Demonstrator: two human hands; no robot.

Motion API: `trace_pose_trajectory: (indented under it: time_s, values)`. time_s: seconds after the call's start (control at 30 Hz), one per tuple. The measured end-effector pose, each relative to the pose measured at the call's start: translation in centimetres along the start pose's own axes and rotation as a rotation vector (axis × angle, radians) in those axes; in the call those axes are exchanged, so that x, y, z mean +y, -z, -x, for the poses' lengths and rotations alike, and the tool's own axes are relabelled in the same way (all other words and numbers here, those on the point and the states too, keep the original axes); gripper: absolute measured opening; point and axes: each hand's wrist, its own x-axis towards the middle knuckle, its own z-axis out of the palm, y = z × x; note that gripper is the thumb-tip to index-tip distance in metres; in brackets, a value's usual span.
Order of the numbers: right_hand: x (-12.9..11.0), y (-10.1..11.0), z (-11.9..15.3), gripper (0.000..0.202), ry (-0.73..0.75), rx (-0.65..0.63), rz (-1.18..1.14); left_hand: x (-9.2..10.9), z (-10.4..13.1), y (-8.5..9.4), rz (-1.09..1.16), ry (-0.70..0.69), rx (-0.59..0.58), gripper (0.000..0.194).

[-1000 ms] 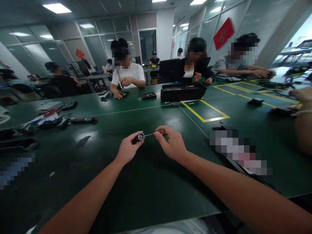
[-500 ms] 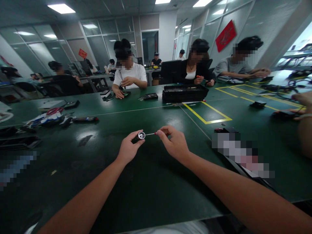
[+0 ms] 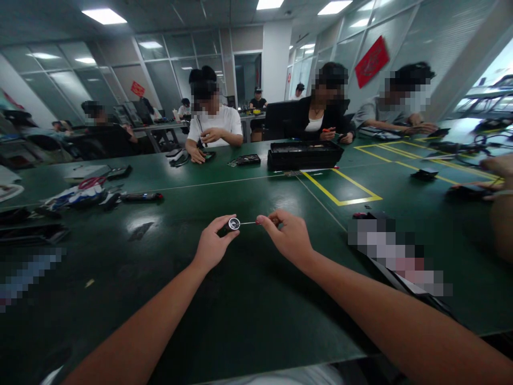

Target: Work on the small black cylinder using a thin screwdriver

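Near the middle of the green table [image 3: 240,299], my left hand [image 3: 212,243] is closed round a small dark cylinder [image 3: 234,224] with a silver ring at its end, which faces the camera. My right hand [image 3: 286,232] pinches the red handle [image 3: 258,220] of a thin screwdriver. Its metal shaft [image 3: 247,222] runs level to the left, and the tip meets the right side of the ringed end. Most of the cylinder's body is hidden by my left fingers.
A long black box [image 3: 304,156] stands ahead, near people seated across the table. Cables and parts [image 3: 76,195] and a dark tool [image 3: 141,197] lie at left. A dark item with a blurred-out surface [image 3: 385,243] is at right, near another person's arm [image 3: 500,214].
The view has shifted very slightly. Both hands keep nearly the same pose, with the screwdriver still against the cylinder.
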Motion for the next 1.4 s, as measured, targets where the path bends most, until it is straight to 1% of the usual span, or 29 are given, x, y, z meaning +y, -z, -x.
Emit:
trace_pose_trajectory:
  time_s: [0.17, 0.27, 0.33, 0.43, 0.53, 0.7, 0.8, 0.97, 1.03, 1.13, 1.27, 1.33, 1.4]
  values:
    - [0.31, -0.04, 0.08, 0.060, 0.047, 0.006, 0.088, 0.31, 0.14, 0.03, -0.085, -0.054, -0.031, 0.042]
    - [0.34, 0.08, 0.16, 0.063, 0.074, -0.028, 0.102, 0.22, 0.22, -0.05, -0.136, -0.074, -0.053, 0.044]
    - [0.30, 0.08, 0.20, 0.063, 0.097, -0.025, 0.107, 0.17, 0.22, -0.05, -0.150, -0.085, -0.055, 0.043]
    - [0.22, -0.09, 0.23, 0.059, 0.138, 0.025, 0.129, 0.14, 0.15, 0.04, -0.115, -0.098, -0.072, 0.042]
    - [0.11, -0.25, 0.25, 0.052, 0.146, 0.037, 0.124, 0.14, 0.08, 0.15, -0.076, -0.103, -0.090, 0.041]
    - [-0.16, -0.11, 0.36, 0.034, 0.139, 0.023, 0.065, 0.13, 0.12, 0.07, -0.102, -0.105, -0.093, 0.042]
    - [-0.16, -0.09, 0.39, 0.027, 0.155, 0.003, 0.021, 0.18, 0.11, 0.05, -0.116, -0.107, -0.080, 0.042]
    - [-0.03, -0.28, 0.40, 0.013, 0.130, -0.074, -0.091, 0.20, 0.01, 0.19, -0.134, -0.093, -0.058, 0.040]
    - [-0.09, -0.22, 0.41, 0.015, 0.127, -0.120, -0.127, 0.10, 0.00, 0.20, -0.152, -0.091, -0.050, 0.041]
    - [-0.24, 0.01, 0.36, 0.018, 0.115, -0.181, -0.095, -0.03, 0.04, 0.19, -0.176, -0.082, -0.038, 0.041]
    - [-0.29, 0.11, 0.27, 0.034, 0.099, -0.208, -0.018, 0.04, 0.10, 0.21, -0.198, -0.083, -0.035, 0.041]
    - [-0.28, -0.01, 0.32, 0.032, 0.094, -0.206, -0.008, 0.09, 0.10, 0.25, -0.204, -0.091, -0.040, 0.041]
    - [-0.31, -0.13, 0.47, 0.026, 0.085, -0.198, -0.017, 0.12, 0.08, 0.28, -0.202, -0.102, -0.044, 0.041]
